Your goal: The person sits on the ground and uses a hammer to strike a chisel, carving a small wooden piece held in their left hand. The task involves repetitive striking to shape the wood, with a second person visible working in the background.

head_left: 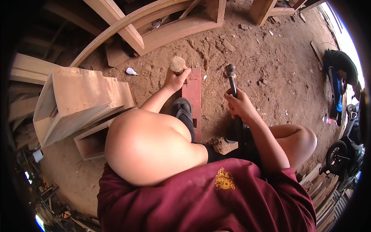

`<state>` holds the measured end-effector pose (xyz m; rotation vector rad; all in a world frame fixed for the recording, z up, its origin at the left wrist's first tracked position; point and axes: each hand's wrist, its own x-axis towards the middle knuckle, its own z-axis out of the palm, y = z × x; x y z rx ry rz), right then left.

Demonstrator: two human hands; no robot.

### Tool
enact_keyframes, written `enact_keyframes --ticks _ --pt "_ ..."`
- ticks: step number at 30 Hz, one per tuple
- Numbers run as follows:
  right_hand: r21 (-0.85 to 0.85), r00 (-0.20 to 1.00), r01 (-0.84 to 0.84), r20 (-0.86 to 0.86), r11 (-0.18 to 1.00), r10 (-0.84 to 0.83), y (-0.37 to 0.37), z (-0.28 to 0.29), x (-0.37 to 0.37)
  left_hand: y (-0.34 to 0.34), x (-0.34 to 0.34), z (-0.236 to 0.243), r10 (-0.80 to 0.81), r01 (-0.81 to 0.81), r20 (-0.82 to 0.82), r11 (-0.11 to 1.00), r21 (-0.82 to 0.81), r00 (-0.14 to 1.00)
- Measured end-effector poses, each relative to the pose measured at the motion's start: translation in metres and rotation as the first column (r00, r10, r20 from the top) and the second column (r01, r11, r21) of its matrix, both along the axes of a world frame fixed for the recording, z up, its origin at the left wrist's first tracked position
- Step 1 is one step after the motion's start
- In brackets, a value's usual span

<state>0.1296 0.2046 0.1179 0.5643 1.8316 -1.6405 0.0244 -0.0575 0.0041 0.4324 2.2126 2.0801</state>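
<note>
My left hand is closed round a tan wooden piece with a round, rough end facing up. Its lower part is hidden by the hand, so I cannot tell what it is in full. Below that hand lies a reddish wooden plank with cut slots, flat on the dirt. My sandalled foot rests against its left side. My right hand grips a dark-handled hammer, its head pointing away from me, to the right of the plank and apart from it.
Wooden frames stand at the far left, and a pale wooden cabinet-like piece at the left. A small white bottle lies on the dirt floor. Wood scraps are scattered ahead. A motorcycle and stacked boards are at the right.
</note>
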Motion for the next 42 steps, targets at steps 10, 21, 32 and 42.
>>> enact_keyframes --ticks 10,21,32,42 --pt "-0.006 0.990 -0.096 -0.104 0.995 0.095 -0.009 0.031 -0.006 0.003 -0.002 0.005 0.000 -0.001 -0.009 0.999 -0.054 1.000" --pt "0.137 0.679 0.132 -0.734 0.982 0.011 -0.055 0.146 -0.041 0.014 0.010 0.017 -0.079 0.043 -0.112 0.956 -0.289 0.991" --pt "0.512 0.703 0.012 -0.615 0.859 0.357 -0.047 0.109 -0.054 0.018 0.010 0.013 -0.012 -0.018 -0.128 0.972 -0.236 0.992" --pt "0.655 0.713 -0.191 -0.420 0.731 0.562 -0.027 0.015 -0.034 0.021 0.012 0.013 -0.042 0.044 0.015 0.982 -0.184 0.999"
